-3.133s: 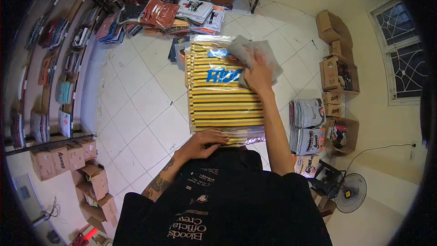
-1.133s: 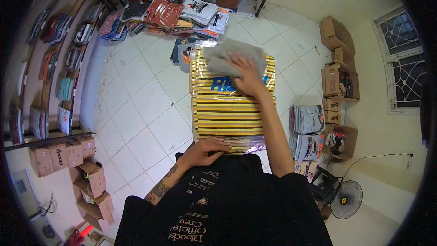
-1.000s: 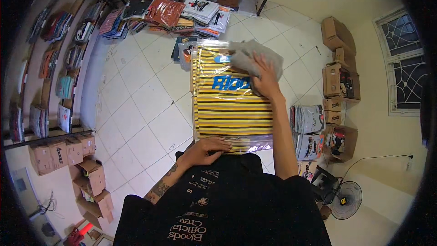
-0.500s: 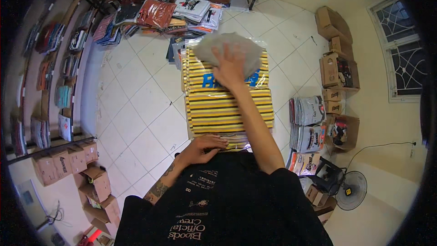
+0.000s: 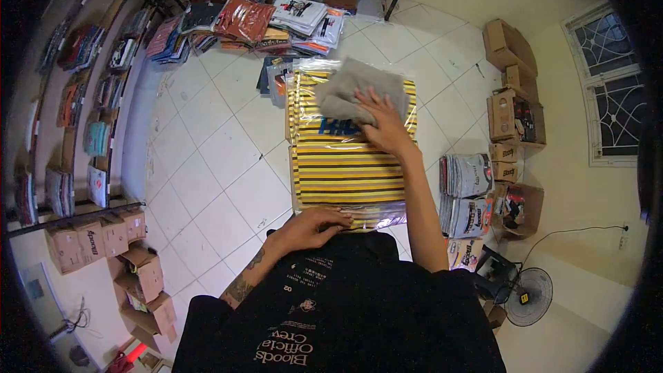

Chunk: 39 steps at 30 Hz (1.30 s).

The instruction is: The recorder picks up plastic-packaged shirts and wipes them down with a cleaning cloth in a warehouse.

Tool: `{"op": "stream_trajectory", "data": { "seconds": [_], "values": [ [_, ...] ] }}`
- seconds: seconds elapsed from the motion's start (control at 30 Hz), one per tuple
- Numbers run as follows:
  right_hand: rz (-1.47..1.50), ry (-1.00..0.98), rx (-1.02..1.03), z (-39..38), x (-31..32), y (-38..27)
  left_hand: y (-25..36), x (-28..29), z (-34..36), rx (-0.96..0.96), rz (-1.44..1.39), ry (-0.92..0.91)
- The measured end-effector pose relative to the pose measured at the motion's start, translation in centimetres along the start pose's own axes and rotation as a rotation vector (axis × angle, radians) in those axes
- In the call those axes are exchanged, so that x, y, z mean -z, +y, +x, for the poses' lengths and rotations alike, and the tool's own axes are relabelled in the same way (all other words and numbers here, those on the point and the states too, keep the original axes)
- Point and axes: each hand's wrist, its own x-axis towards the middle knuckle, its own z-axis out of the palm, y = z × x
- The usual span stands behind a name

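A folded yellow, black and white striped shirt (image 5: 345, 173) lies in a clear plastic bag (image 5: 387, 215) in front of me. Blue lettering shows on its far half, partly covered by a grey cloth (image 5: 352, 83). Fingers spread, my right hand (image 5: 383, 123) presses flat on the cloth's near right part. My left hand (image 5: 311, 228) rests on the bag's near edge, its fingers stretched to the right.
Stacks of bagged shirts (image 5: 297, 14) lie on the tiled floor at the far side; more bagged stacks (image 5: 466, 174) stand at right. Cardboard boxes (image 5: 511, 121) line the right wall, near a fan (image 5: 528, 297). Shelves (image 5: 76, 110) of folded clothes run along the left.
My right hand has slid the cloth to the right and a little nearer, and the cloth has changed shape. My left hand stays at the bag's near edge. The view has shifted slightly.
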Motion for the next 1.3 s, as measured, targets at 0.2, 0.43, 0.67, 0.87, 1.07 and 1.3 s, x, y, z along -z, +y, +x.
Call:
{"op": "stream_trajectory", "data": {
  "seconds": [0.2,0.43,0.67,0.87,1.07,1.3],
  "values": [
    [-0.057,0.167,-0.303,-4.8,1.9,2.6,3.6,3.8,3.8,0.132,0.145,-0.095],
    [0.08,0.245,-0.408,-11.0,3.1,2.0,0.1,12.5,15.2,-0.132,0.471,0.373],
    [0.019,0.203,-0.387,-15.1,1.7,-4.6,-5.9,18.9,23.0,-0.053,0.77,0.42],
    [-0.091,0.168,-0.445,-18.4,-0.3,-7.4,-5.0,19.2,25.2,-0.027,0.763,0.383],
    [-0.045,0.169,-0.441,-20.8,-1.2,-8.4,-4.4,19.3,24.8,-0.031,0.819,0.248],
    [0.097,0.245,-0.477,-22.3,-1.6,-8.3,0.8,17.2,21.2,-0.144,0.754,0.265]
  ]
}}
